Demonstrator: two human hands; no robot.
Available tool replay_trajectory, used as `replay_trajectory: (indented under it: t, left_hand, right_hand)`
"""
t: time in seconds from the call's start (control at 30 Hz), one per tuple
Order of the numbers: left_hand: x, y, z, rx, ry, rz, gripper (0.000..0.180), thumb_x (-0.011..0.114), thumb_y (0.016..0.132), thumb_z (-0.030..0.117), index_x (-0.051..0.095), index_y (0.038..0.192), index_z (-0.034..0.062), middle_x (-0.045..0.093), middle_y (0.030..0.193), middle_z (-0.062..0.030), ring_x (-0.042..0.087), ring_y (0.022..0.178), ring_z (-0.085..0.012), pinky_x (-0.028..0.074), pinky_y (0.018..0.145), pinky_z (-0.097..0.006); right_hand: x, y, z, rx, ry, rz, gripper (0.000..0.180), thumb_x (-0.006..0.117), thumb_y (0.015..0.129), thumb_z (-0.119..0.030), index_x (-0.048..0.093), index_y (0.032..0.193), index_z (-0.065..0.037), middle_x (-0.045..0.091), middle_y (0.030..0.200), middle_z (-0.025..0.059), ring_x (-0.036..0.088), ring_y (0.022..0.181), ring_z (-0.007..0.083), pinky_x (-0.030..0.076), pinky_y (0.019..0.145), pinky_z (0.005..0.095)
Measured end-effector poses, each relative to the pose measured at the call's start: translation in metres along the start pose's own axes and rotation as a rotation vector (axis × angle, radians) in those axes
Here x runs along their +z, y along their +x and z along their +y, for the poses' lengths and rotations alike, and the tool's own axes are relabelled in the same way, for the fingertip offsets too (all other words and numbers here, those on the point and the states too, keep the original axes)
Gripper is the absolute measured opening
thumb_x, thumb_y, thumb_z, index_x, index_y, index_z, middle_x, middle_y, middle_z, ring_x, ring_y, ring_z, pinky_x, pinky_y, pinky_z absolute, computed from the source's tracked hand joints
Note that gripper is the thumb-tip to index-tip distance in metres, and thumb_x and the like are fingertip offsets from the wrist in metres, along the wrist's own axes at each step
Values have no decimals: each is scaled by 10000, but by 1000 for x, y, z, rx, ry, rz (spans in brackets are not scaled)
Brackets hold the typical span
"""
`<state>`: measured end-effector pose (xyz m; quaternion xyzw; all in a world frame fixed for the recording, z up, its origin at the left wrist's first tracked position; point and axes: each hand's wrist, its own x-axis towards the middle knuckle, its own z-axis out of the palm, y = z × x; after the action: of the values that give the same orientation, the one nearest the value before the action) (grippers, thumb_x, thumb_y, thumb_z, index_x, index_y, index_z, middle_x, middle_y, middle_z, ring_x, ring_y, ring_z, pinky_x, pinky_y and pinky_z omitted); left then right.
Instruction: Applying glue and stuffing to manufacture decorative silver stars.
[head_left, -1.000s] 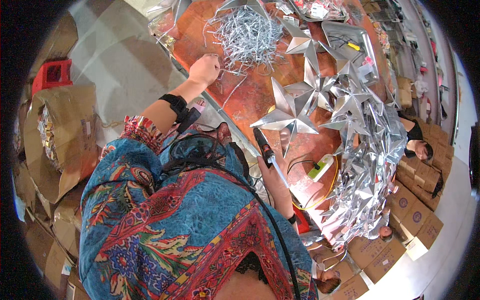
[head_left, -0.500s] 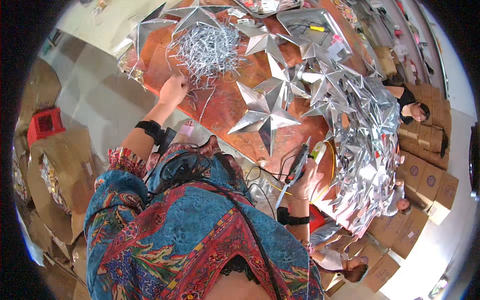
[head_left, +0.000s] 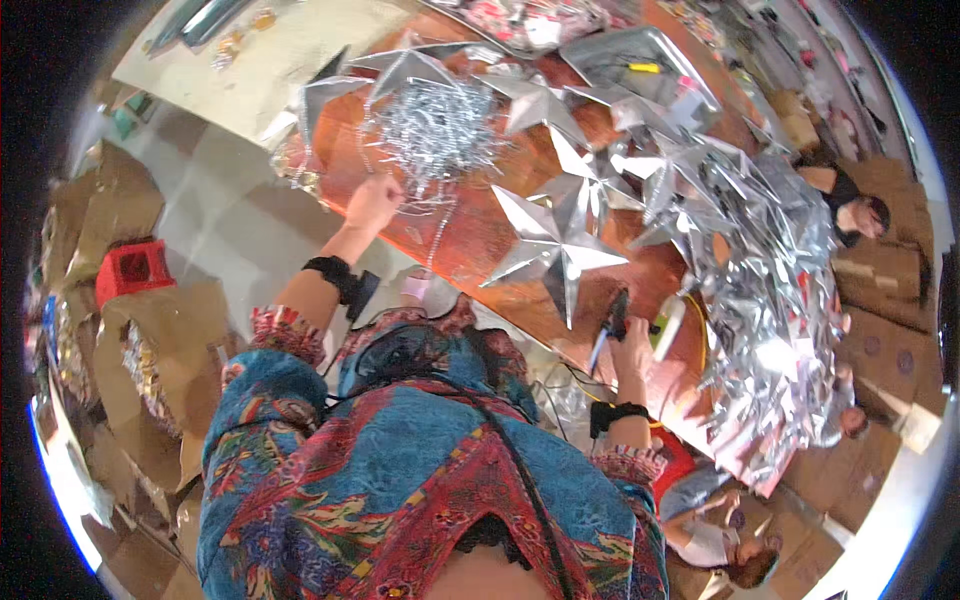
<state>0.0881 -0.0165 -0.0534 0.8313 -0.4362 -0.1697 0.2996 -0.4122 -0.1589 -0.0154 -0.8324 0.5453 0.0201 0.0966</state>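
Observation:
My left hand (head_left: 372, 200) is closed at the lower edge of a tangled heap of silver bead string (head_left: 436, 130) on the orange-brown table (head_left: 470, 250), with a thin strand trailing down from the heap beside it. My right hand (head_left: 630, 345) grips a black glue gun (head_left: 612, 318) at the table's near edge. A large silver foil star (head_left: 552, 252) lies flat between the two hands. Both wrists carry black bands, and the sleeves are blue and red patterned.
More silver stars (head_left: 640, 180) and a big pile of them (head_left: 770, 300) cover the table's right side. Other people sit beyond it at the right (head_left: 860, 215) and lower right (head_left: 715, 530). Cardboard boxes (head_left: 890, 350) stand at the right, a red crate (head_left: 135, 270) on the floor at the left.
The view has shifted, so the table now sits higher and further right. My left hand stays at the bead string heap; my right hand has kept hold of the glue gun.

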Motion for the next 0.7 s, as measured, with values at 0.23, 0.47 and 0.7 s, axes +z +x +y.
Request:
replay_trajectory:
  t: [0.23, 0.47, 0.7]
  left_hand:
    - [-2, -1, 26, -19, 66, 121, 193, 668, 705, 199, 590, 847, 94, 573, 927, -127, 586, 838, -324, 479, 712, -423]
    - [3, 10, 45, -103, 126, 37, 292, 660, 727, 361, 634, 784, 76, 625, 795, -142, 611, 761, -332, 481, 641, -430]
    - [14, 19, 34, -247, 78, -31, 204, 651, 699, 268, 651, 772, 77, 644, 809, -146, 615, 795, -320, 482, 695, -418]
  right_hand:
    - [11, 10, -3, 28, 4, 3, 432, 692, 666, -143, 472, 1034, -87, 492, 1020, 111, 548, 904, 340, 475, 723, 432]
    - [-45, 4, -27, 28, 254, 332, 251, 624, 786, -164, 515, 951, -10, 533, 851, 135, 527, 748, 294, 437, 668, 386]
    - [-114, -3, -108, 140, 900, -215, 189, 546, 876, -189, 528, 924, -8, 474, 586, -14, 439, 502, 74, 355, 454, 239]
